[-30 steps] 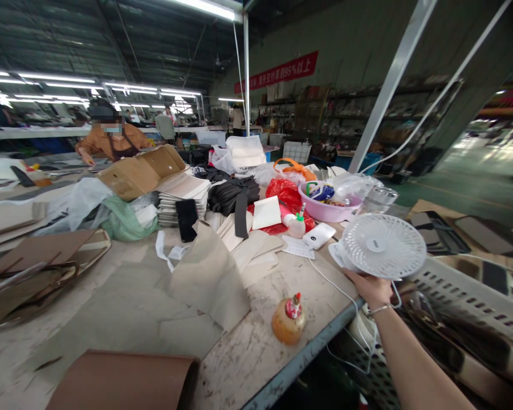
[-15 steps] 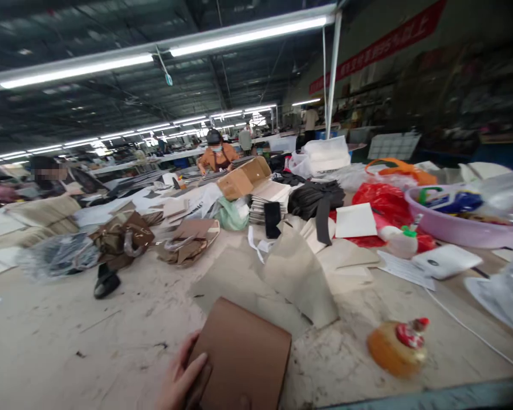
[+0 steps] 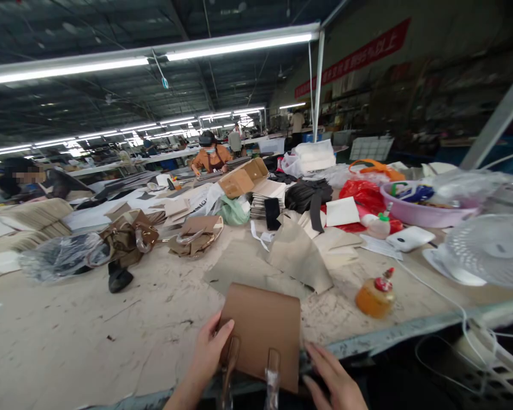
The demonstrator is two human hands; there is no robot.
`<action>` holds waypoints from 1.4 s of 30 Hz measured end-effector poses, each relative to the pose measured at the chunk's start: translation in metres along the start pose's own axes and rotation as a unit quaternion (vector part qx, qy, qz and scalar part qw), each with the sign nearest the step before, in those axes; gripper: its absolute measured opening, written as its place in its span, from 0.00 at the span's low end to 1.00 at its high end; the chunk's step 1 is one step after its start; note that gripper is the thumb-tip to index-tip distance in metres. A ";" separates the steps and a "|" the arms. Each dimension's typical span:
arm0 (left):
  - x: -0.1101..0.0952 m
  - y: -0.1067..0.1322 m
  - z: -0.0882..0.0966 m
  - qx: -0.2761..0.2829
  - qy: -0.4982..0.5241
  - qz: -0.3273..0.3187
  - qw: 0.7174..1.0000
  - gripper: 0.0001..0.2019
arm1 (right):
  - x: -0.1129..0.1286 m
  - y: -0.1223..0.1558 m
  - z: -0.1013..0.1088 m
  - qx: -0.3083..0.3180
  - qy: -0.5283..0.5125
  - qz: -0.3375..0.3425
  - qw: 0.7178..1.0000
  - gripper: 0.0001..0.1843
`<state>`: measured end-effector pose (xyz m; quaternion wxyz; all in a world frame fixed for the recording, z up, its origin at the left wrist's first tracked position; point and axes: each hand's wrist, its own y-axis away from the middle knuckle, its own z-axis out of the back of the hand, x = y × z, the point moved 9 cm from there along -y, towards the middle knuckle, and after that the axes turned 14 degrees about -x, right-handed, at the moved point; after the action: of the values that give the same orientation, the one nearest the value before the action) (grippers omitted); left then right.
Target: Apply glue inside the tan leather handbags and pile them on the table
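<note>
A brown handbag (image 3: 260,319) lies at the table's front edge, its smooth flap facing up. Two handle straps, partly wrapped in clear plastic, hang from it toward me. My left hand (image 3: 209,347) grips the bag's left side, thumb on top and the other fingers behind or beneath. Beside the right edge of the bag is my right hand (image 3: 331,376), fingers apart and stretched toward it; whether the fingertips touch it I cannot tell. Grey-beige sheets (image 3: 299,256) spread just beyond the bag.
An amber glue bottle (image 3: 375,299) with a red top stands to the right, near a white fan (image 3: 491,250) and its cable. Farther back are a purple basin (image 3: 431,215), a cardboard box (image 3: 241,177) and another brown bag (image 3: 199,233). Co-workers are beyond the table.
The bag has turned slightly, and its handle straps now show. My right hand has come into view at its right side. The camera view has shifted, showing more of the right side.
</note>
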<state>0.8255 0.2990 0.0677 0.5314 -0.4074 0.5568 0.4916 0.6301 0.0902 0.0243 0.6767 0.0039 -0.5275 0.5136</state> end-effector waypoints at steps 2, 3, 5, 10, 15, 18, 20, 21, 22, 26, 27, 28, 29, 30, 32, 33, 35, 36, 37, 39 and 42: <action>-0.002 0.004 0.000 0.007 -0.003 0.013 1.000 0.19 | 0.020 -0.018 -0.017 0.023 0.059 0.042 0.997 0.30; -0.001 0.006 0.000 0.012 0.003 0.024 1.000 0.18 | 0.026 -0.026 -0.021 0.028 0.076 0.048 0.996 0.33; 0.003 0.007 -0.001 0.026 0.025 0.047 0.998 0.19 | 0.032 -0.040 -0.024 0.042 0.071 0.037 0.996 0.38; 0.004 0.001 0.008 0.013 0.056 0.044 0.997 0.22 | 0.049 -0.063 -0.035 0.166 -0.124 -0.042 0.977 0.45; -0.016 -0.005 0.022 0.016 0.076 0.008 0.997 0.25 | 0.073 -0.089 -0.032 0.182 -0.237 -0.054 0.953 0.37; -0.023 -0.009 0.021 0.016 0.089 0.039 0.995 0.20 | 0.078 -0.096 -0.038 0.194 -0.279 -0.051 0.939 0.30; -0.023 -0.013 0.018 0.003 0.108 0.078 0.991 0.18 | 0.074 -0.101 -0.043 0.194 -0.293 -0.058 0.934 0.26; -0.022 -0.015 0.015 0.001 0.121 0.102 0.987 0.18 | 0.070 -0.103 -0.044 0.189 -0.301 -0.067 0.932 0.24; -0.020 -0.016 0.011 0.001 0.135 0.127 0.983 0.18 | 0.065 -0.107 -0.046 0.182 -0.308 -0.076 0.931 0.23; -0.004 -0.020 -0.006 0.038 0.148 0.265 0.952 0.20 | 0.050 -0.121 -0.040 0.134 -0.303 -0.074 0.941 0.28; 0.001 -0.020 -0.010 0.050 0.142 0.304 0.941 0.21 | 0.049 -0.123 -0.039 0.131 -0.296 -0.069 0.944 0.30; 0.005 -0.018 -0.013 0.065 0.135 0.336 0.930 0.22 | 0.050 -0.124 -0.039 0.136 -0.295 -0.068 0.943 0.31; 0.008 -0.017 -0.015 0.077 0.128 0.358 0.922 0.24 | 0.050 -0.123 -0.041 0.145 -0.301 -0.074 0.940 0.32; 0.009 -0.017 -0.016 0.086 0.119 0.370 0.917 0.25 | 0.051 -0.121 -0.044 0.156 -0.313 -0.082 0.933 0.32; 0.009 -0.018 -0.016 0.092 0.096 0.373 0.918 0.27 | 0.052 -0.115 -0.051 0.175 -0.343 -0.109 0.916 0.28; 0.009 -0.019 -0.016 0.092 0.084 0.369 0.921 0.27 | 0.051 -0.113 -0.055 0.176 -0.359 -0.126 0.908 0.24; 0.006 -0.022 -0.015 0.085 0.067 0.351 0.930 0.27 | 0.047 -0.110 -0.060 0.159 -0.377 -0.152 0.900 0.17; 0.004 -0.024 -0.014 0.077 0.062 0.340 0.935 0.26 | 0.044 -0.110 -0.061 0.146 -0.382 -0.163 0.898 0.15; 0.002 -0.026 -0.014 0.068 0.061 0.330 0.940 0.26 | 0.042 -0.111 -0.061 0.132 -0.386 -0.173 0.897 0.14; -0.003 -0.031 -0.014 0.055 0.065 0.314 0.946 0.25 | 0.038 -0.113 -0.058 0.108 -0.385 -0.184 0.898 0.15; -0.008 -0.037 -0.015 0.046 0.081 0.301 0.949 0.23 | 0.037 -0.117 -0.049 0.093 -0.367 -0.180 0.908 0.19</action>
<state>0.8591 0.2768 0.0703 0.3299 -0.2347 0.7166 0.5680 0.7435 0.0872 0.0916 0.5124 0.3501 -0.6789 0.3925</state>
